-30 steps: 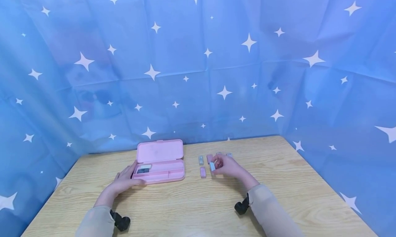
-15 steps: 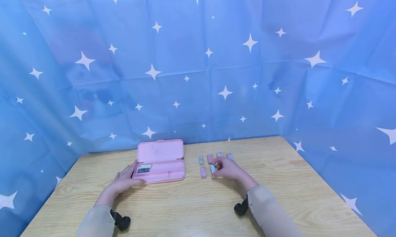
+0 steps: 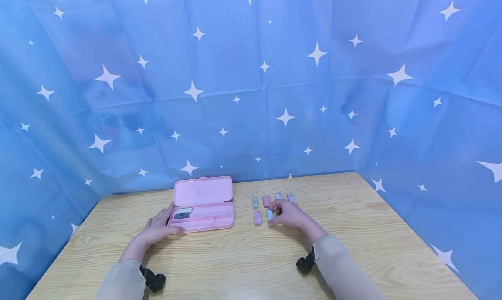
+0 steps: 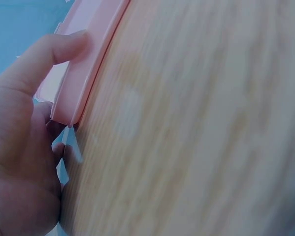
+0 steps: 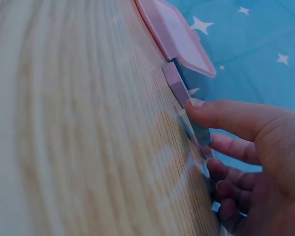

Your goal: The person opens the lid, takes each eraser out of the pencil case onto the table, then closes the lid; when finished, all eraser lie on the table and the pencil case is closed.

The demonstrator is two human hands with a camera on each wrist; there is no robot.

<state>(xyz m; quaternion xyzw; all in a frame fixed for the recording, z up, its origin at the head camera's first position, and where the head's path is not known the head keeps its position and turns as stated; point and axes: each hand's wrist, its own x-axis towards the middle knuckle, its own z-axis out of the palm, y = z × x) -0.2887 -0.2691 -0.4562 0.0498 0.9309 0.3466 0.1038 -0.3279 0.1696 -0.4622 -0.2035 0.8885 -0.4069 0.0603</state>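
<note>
A pink pencil case (image 3: 203, 191) lies with its lid up. My left hand (image 3: 157, 228) holds its left end, thumb on the front wall (image 4: 83, 81) in the left wrist view, other fingers partly hidden behind the end. Inside the case are a dark eraser (image 3: 181, 216) and a white one (image 3: 185, 210). My right hand (image 3: 288, 214) pinches a light blue eraser (image 3: 269, 215) between thumb and forefinger, low at the tabletop; the right wrist view shows this eraser (image 5: 200, 129) beside a purple eraser (image 5: 176, 82).
Left of my right hand lie a purple eraser (image 3: 257, 218) and a grey-green one (image 3: 255, 203). Behind it are a pink eraser (image 3: 266, 201) and two greyish ones (image 3: 292, 198). A blue star-patterned curtain (image 3: 251, 117) hangs around the wooden table (image 3: 235, 265).
My right hand has lowered the light blue eraser from a tilted, raised position to the tabletop, into line with the purple one. My left hand stays on the pencil case.
</note>
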